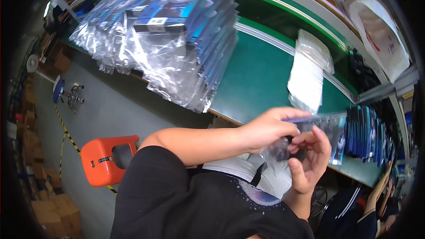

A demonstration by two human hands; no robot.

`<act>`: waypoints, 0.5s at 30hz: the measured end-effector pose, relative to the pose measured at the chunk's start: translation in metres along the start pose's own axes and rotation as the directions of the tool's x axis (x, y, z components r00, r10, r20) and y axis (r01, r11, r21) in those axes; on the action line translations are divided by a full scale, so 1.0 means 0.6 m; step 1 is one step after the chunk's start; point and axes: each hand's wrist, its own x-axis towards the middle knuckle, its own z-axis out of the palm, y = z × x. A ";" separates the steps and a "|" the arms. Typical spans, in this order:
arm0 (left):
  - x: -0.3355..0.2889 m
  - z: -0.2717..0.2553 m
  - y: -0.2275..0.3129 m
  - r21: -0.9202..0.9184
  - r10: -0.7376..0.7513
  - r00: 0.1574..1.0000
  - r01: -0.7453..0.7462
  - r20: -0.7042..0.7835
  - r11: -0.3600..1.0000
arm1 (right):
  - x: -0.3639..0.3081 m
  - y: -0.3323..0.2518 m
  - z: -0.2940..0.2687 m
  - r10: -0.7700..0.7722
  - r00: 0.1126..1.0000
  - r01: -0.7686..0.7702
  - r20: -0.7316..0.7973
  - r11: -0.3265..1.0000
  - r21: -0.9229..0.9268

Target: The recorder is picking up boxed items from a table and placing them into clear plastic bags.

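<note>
Flat box (335, 127) in clear plastic (279, 152), at the front edge of the green bench (252, 71), seemingly part-wrapped.

Off the bench's left front stands an orange stool (94, 168); on its left half, tall stacks of bagged blue boxes (166, 6) look done. The left forearm (208, 142) crosses before the bench, hiding some of its edge. There the left hand (269, 129) grasps the flat box; the right hand (315, 161) bends its fingers beside the plastic, thumb apart, and whether they pinch it I cannot tell. Farther back on the bench lie white packets (306, 79). At its right end, a row of blue boxes (366, 129), apparently unbagged, seems left; a co-worker (349, 214) is near that end.
</note>
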 end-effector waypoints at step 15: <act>-0.030 -0.159 0.022 0.816 0.380 0.917 0.125 0.122 -0.564 | -0.032 0.063 -0.047 0.202 0.968 -0.228 -0.147 0.956 -0.184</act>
